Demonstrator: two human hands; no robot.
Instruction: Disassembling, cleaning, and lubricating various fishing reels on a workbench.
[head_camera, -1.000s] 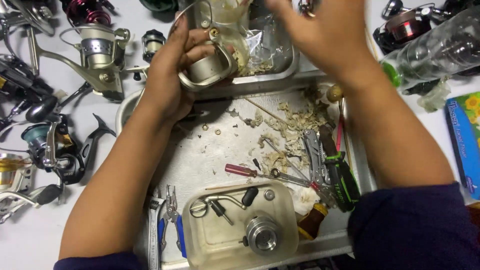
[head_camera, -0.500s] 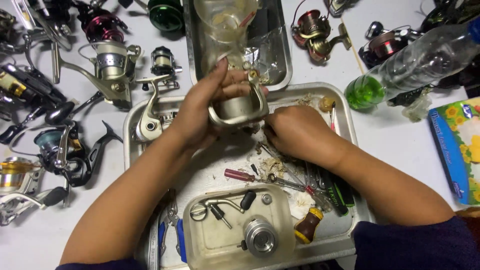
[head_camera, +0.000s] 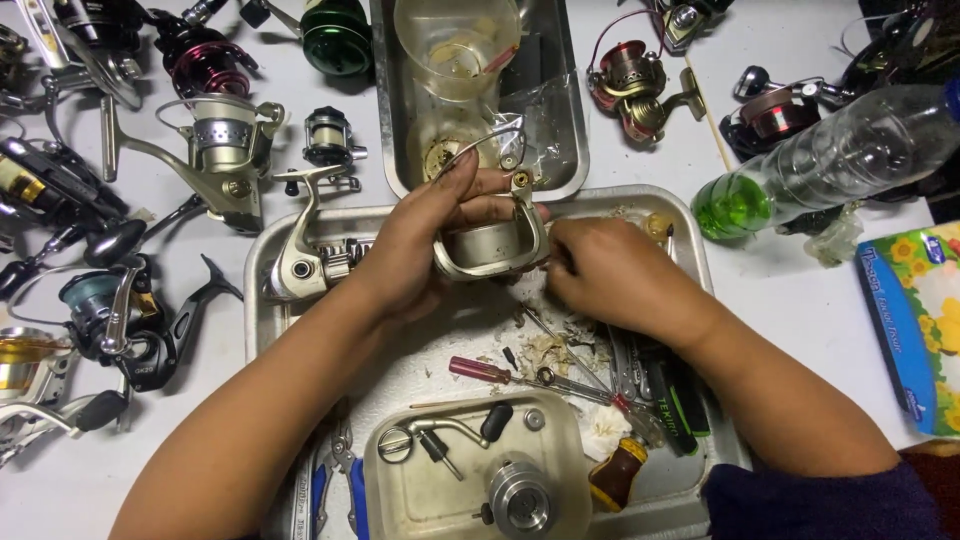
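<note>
My left hand (head_camera: 425, 245) grips a silver fishing reel rotor (head_camera: 490, 245) with its wire bail arm, held above a metal tray (head_camera: 690, 260). My right hand (head_camera: 610, 275) rests just right of the rotor, fingers curled against its side; whether they hold a small part is hidden. A silver reel body (head_camera: 300, 265) lies in the tray by my left wrist. Below my hands, a red-handled screwdriver (head_camera: 490, 372) lies among bits of crumpled tissue.
A plastic tub (head_camera: 420, 490) with a handle and a spool sits at the tray's near end, pliers (head_camera: 335, 480) beside it. A second tray (head_camera: 565, 150) holds a clear cup. Several fishing reels (head_camera: 215, 145) crowd the left side. A plastic bottle (head_camera: 830, 160) and tissue pack (head_camera: 920, 320) lie right.
My left hand brought the rotor down from the far tray to over the near tray. My right hand came down from the far tray and now sits beside the rotor.
</note>
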